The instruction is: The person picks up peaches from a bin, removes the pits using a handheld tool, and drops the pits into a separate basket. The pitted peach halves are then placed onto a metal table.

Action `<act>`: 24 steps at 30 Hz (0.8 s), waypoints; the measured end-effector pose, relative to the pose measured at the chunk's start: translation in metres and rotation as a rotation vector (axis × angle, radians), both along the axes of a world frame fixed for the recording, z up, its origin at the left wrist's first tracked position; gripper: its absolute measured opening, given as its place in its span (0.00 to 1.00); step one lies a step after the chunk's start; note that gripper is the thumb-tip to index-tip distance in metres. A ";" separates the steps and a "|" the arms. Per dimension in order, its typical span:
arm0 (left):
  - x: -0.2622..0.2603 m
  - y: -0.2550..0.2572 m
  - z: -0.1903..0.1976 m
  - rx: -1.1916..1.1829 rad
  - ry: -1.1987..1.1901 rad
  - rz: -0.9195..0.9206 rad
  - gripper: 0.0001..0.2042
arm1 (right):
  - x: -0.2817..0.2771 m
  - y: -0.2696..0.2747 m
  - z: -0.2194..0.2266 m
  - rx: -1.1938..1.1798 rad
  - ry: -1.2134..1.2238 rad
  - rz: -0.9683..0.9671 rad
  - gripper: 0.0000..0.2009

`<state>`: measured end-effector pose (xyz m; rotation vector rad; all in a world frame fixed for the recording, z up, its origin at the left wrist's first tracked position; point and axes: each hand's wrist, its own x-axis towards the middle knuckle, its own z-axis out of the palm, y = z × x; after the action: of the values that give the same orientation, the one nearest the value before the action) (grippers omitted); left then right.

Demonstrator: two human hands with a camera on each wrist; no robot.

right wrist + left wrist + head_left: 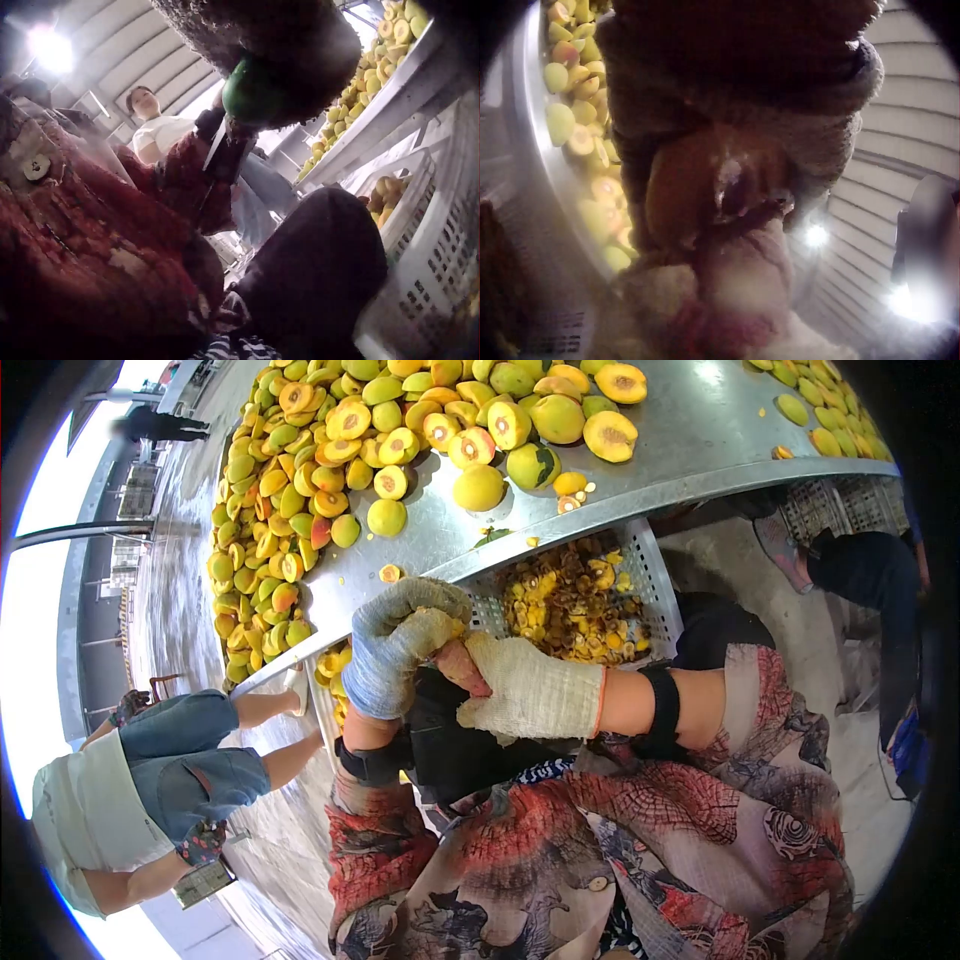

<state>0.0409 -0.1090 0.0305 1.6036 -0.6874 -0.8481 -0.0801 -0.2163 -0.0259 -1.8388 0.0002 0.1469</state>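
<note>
At the centre of the head view both gloved hands meet. My left hand (405, 645), in a blue-grey glove, curls round a peach half (679, 191), whose orange flesh shows in the left wrist view. My right hand (535, 685), in a whitish glove, has its reddish-stained thumb (463, 667) against the left fingers. Small bright glints show by the thumb tip at the peach half's middle. A smooth green rounded end (251, 94) sticks out beneath the dark glove in the right wrist view, like a tool's handle; I cannot tell which tool. The hands hide the rest.
Beyond the hands, a metal table (680, 460) bears a heap of peach halves (330, 460). Under its edge a white perforated crate (655, 580) contains pits and yellow scraps (570, 605). To the left stands a person in denim shorts (205, 750); another person's leg (860, 575) is at right.
</note>
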 end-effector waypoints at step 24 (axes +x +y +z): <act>0.004 -0.006 0.014 0.109 -0.017 -0.066 0.10 | 0.001 -0.024 0.030 0.873 0.480 0.260 0.14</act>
<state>0.0448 -0.1154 0.0449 1.6948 -0.7203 -0.9350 -0.0791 -0.2402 0.0040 -0.8949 0.0287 0.6586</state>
